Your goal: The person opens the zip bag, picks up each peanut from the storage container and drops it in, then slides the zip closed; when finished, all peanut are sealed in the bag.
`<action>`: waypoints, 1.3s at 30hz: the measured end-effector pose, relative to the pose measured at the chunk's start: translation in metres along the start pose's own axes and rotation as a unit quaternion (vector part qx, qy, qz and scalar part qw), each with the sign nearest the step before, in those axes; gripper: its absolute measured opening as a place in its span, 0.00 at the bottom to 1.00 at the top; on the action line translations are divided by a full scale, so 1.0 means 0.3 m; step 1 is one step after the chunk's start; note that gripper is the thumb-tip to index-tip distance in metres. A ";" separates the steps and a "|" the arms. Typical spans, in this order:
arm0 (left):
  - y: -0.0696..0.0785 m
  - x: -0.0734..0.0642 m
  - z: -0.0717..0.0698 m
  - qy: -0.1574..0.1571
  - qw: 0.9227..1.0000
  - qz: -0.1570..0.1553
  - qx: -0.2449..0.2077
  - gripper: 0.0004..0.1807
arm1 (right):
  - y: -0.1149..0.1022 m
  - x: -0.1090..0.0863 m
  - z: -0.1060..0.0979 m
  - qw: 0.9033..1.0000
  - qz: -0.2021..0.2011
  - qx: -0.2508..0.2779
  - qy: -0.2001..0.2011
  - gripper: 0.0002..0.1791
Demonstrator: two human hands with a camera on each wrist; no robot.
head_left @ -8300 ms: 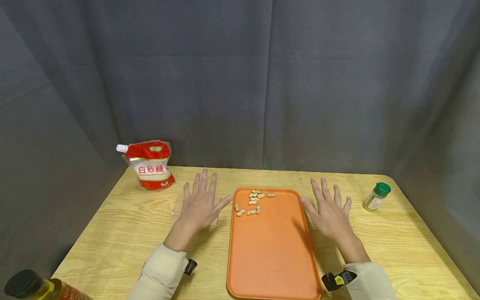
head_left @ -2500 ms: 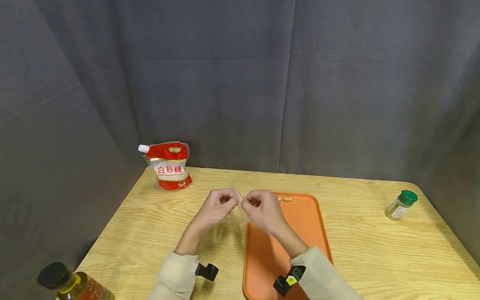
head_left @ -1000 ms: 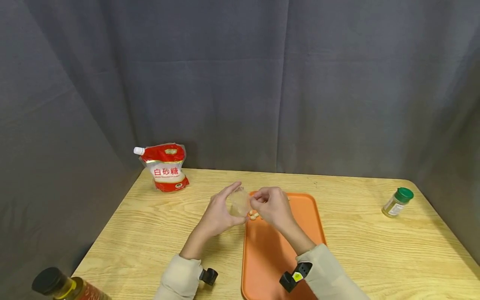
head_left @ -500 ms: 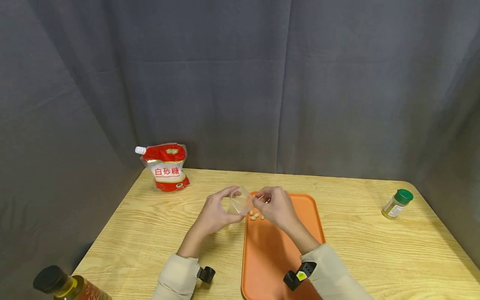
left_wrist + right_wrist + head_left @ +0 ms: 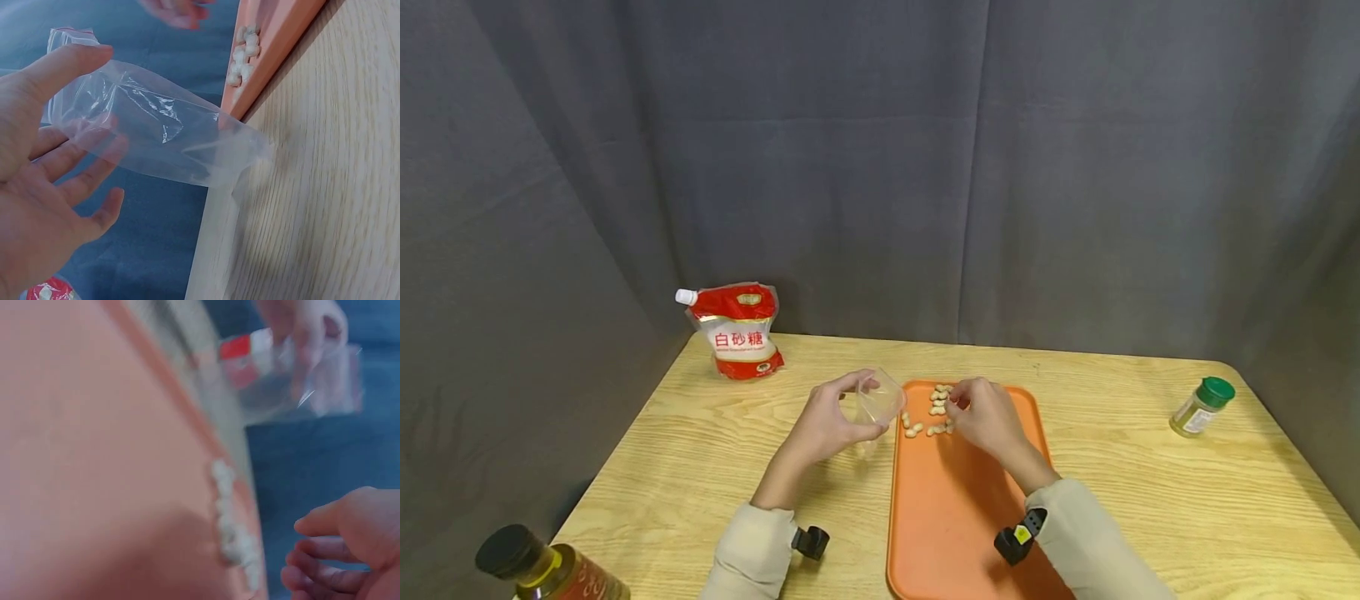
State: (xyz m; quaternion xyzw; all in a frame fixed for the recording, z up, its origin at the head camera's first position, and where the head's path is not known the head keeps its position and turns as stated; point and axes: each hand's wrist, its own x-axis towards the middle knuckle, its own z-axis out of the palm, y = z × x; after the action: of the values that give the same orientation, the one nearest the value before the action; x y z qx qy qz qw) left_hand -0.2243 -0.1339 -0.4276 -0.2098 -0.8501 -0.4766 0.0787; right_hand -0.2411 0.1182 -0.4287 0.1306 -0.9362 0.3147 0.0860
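Observation:
My left hand point(image 5: 831, 421) holds a clear plastic zip bag point(image 5: 880, 398) by its upper end, thumb on one side and fingers on the other. The mouth of the bag is spread apart, and its body hangs loose in the left wrist view. Beside it lies an orange tray point(image 5: 940, 517) with several unshelled peanuts point(image 5: 913, 430) towards its far left corner. Above these peanuts is my right hand point(image 5: 991, 421), partly covering some of them. In the right wrist view its fingers point(image 5: 319, 569) are loosely bent, with nothing between thumb and fingers.
A red and white sugar pouch point(image 5: 741, 333) with a white cap stands at the back left of the wooden table point(image 5: 1120, 483). A green-lidded spice jar point(image 5: 1202, 407) is at the right. At the front left is a dark-capped bottle point(image 5: 561, 571). Grey curtains surround the table.
Both hands were spread beside the tray, then pinched the bag together. The bag's mouth has widened over the left hand. My right hand has let go and moved right over the peanuts.

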 end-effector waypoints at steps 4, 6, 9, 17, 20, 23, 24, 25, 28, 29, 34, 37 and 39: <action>0.000 0.001 -0.002 -0.005 1.000 0.001 -0.004 0.36 | 0.056 0.003 0.035 0.999 0.013 -0.037 -0.006 0.15; 0.002 0.001 -0.001 -0.008 1.000 0.003 -0.008 0.35 | 0.077 0.001 0.054 0.999 0.025 -0.039 -0.021 0.22; 0.006 0.000 -0.001 -0.010 1.000 0.004 -0.011 0.34 | 0.093 0.000 0.072 0.998 0.036 -0.032 -0.036 0.24; 0.009 0.002 -0.008 -0.007 1.000 0.000 -0.007 0.34 | 0.083 0.001 0.067 0.998 0.028 -0.039 -0.047 0.05; 0.006 0.002 -0.012 -0.009 1.000 -0.004 -0.008 0.34 | 0.079 -0.001 0.064 0.998 0.022 -0.042 -0.052 0.03; 0.000 0.001 -0.014 -0.010 1.000 -0.008 -0.009 0.34 | 0.080 -0.001 0.063 0.998 0.014 -0.039 -0.054 0.03; -0.001 0.000 -0.015 -0.010 1.000 -0.008 -0.009 0.35 | 0.080 -0.001 0.063 0.998 0.013 -0.037 -0.055 0.03; -0.002 0.000 -0.016 -0.010 1.000 -0.008 -0.010 0.35 | 0.080 -0.001 0.062 0.998 0.012 -0.035 -0.057 0.03; -0.002 -0.003 -0.019 -0.015 1.000 -0.008 -0.009 0.35 | 0.082 0.001 0.056 0.997 0.013 -0.030 -0.063 0.05; -0.002 -0.004 -0.020 -0.017 1.000 -0.009 -0.009 0.34 | 0.081 0.002 0.052 0.997 0.014 -0.027 -0.065 0.05; -0.005 -0.009 -0.027 -0.017 1.000 -0.022 -0.005 0.34 | 0.058 0.023 0.010 0.999 -0.005 -0.011 -0.050 0.03; -0.007 -0.008 -0.031 -0.017 1.000 -0.023 -0.002 0.34 | 0.025 0.045 -0.024 0.999 -0.032 -0.007 -0.029 0.03; -0.007 -0.006 -0.032 -0.017 1.000 -0.022 -0.002 0.34 | -0.008 0.058 -0.047 0.999 -0.048 -0.004 -0.022 0.03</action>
State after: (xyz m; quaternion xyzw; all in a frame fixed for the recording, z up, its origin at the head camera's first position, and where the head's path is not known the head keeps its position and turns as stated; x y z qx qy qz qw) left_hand -0.2241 -0.1435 -0.4249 -0.1992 -0.8546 -0.4766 0.0531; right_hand -0.2558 0.1218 -0.4119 0.1818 -0.9319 0.3032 0.0808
